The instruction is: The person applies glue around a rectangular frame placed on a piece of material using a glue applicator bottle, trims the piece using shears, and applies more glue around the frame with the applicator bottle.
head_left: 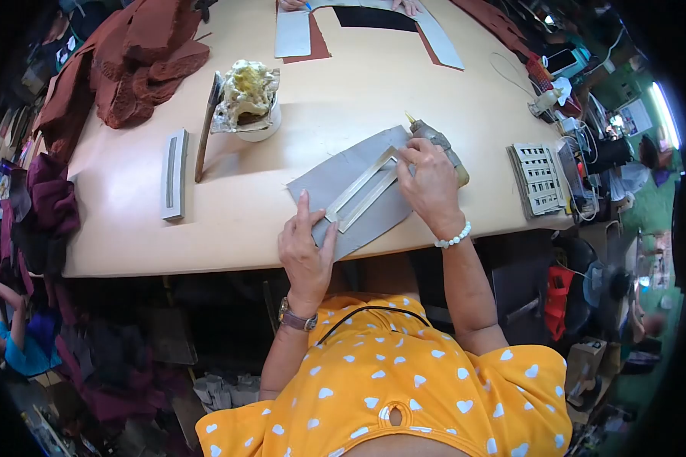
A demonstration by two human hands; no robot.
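A grey, curved-edged flat piece lies on the table in front of me, its material looking like leather or cloth. On it rests a narrow, pale rectangular frame with a long slot, set at a slant. My left hand is at the frame's lower-left end, fingers spread, with fingertips pressing the grey piece and the frame's corner. At the upper-right end, my right hand has its fingers bent and closed on the frame. Partly hidden behind that hand is a glue bottle with a pointed yellow tip.
A glue-crusted tub stands near a dark stick. Left of it lies a grey slotted strip. Reddish-brown pieces are heaped at back left. Slotted plates sit right. Across the table, another person's hands touch panels.
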